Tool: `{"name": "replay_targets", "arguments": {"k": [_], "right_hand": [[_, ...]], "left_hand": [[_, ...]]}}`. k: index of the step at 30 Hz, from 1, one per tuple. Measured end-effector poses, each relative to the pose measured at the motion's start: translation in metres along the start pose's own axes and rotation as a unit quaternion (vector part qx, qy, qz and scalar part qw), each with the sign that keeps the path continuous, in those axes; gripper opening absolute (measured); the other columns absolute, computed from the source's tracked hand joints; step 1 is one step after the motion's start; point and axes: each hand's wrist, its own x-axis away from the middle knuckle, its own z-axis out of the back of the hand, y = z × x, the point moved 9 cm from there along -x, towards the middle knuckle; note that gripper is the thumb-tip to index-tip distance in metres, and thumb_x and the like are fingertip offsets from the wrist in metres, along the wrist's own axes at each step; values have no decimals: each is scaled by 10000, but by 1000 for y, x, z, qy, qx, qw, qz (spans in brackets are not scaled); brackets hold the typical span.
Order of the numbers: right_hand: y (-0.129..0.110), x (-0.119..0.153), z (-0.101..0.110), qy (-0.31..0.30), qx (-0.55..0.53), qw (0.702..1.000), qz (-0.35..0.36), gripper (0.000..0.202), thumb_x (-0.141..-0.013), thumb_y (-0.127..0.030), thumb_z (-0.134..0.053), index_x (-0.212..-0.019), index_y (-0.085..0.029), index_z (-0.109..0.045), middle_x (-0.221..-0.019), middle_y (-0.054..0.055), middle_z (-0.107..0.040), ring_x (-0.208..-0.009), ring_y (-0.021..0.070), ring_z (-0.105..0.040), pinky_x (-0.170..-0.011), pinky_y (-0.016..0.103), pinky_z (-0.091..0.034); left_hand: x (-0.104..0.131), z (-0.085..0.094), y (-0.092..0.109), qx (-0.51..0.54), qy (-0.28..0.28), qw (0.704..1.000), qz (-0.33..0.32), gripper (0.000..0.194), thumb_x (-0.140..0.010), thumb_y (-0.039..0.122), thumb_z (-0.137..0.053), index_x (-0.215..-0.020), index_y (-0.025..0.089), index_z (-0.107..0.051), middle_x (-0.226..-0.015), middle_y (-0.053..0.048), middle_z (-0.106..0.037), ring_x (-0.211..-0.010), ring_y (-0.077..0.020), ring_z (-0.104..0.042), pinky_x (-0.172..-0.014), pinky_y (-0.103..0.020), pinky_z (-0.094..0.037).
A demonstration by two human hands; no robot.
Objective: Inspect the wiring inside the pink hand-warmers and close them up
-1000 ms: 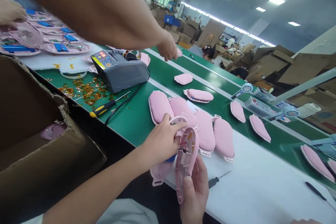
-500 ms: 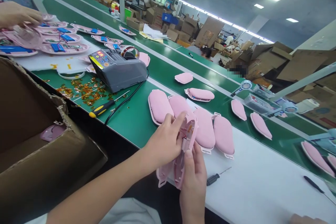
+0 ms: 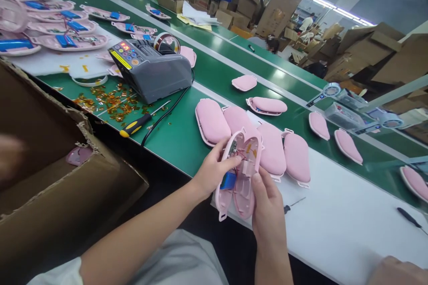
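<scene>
Between my hands is a pink plastic casing [image 3: 246, 187], spread apart as two halves in a V. My left hand [image 3: 212, 171] grips the left half, its thumb reaching over the inside near the thin red wires. A blue battery [image 3: 228, 181] lies in that half, below the thumb. My right hand [image 3: 270, 202] holds the right half by its outer edge, fingers behind it. Orange tape [image 3: 251, 149] shows inside the right half. Just beyond, several closed pink casings [image 3: 271, 151] lie side by side on the white sheet [image 3: 329, 205].
A grey tape dispenser [image 3: 157, 71] stands left on the green bench, near a yellow-black screwdriver [image 3: 135, 124] and orange tape scraps [image 3: 117, 102]. Open shells with batteries [image 3: 72, 41] lie further left. A cardboard box [image 3: 110, 187] borders the bench. Other people's hands [image 3: 397, 271] appear at both sides.
The casing's halves are opened wider, so the blue battery now shows. My left thumb has moved inside the left half. A co-worker's hand at left has moved from the shells down over the box.
</scene>
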Motion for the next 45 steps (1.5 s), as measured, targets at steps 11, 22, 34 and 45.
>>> {"name": "replay_targets", "arguments": {"k": [11,22,34,45], "right_hand": [[-3,7,1,38,67,997,33,477,-826,-480,-621,-1230,-227,-612,-1281,55,-625,-1181,259,-575,-890,359,-521],[-6,10,-5,40,80,995,36,495,-819,-486,-620,-1234,-218,-610,-1289,58,-620,-1191,262,-565,-906,360,-503],[10,16,4,65,35,997,32,486,-795,-485,-658,-1196,-212,-632,-1212,69,-666,-1080,247,-629,-836,321,-533],[17,16,-5,22,45,993,106,476,-835,-487,-605,-1220,-206,-618,-1220,109,-654,-1077,286,-632,-890,425,-523]], "left_hand": [[5,13,34,-386,27,920,-66,842,-657,98,-607,-1433,220,-304,-1391,-106,-485,-1256,-283,-480,-1009,-394,-427],[12,4,40,-512,70,853,-76,699,-775,47,-414,-1443,209,-284,-1296,-154,-547,-1153,-337,-571,-906,-464,-473],[25,-1,42,-352,75,921,-152,557,-670,93,-527,-1215,211,-535,-1092,-77,-566,-1051,-243,-550,-919,-374,-457],[20,-17,-20,187,-106,977,-9,823,-667,267,-689,-1376,335,-276,-886,24,-559,-742,-135,-523,-716,-278,-442]]}}
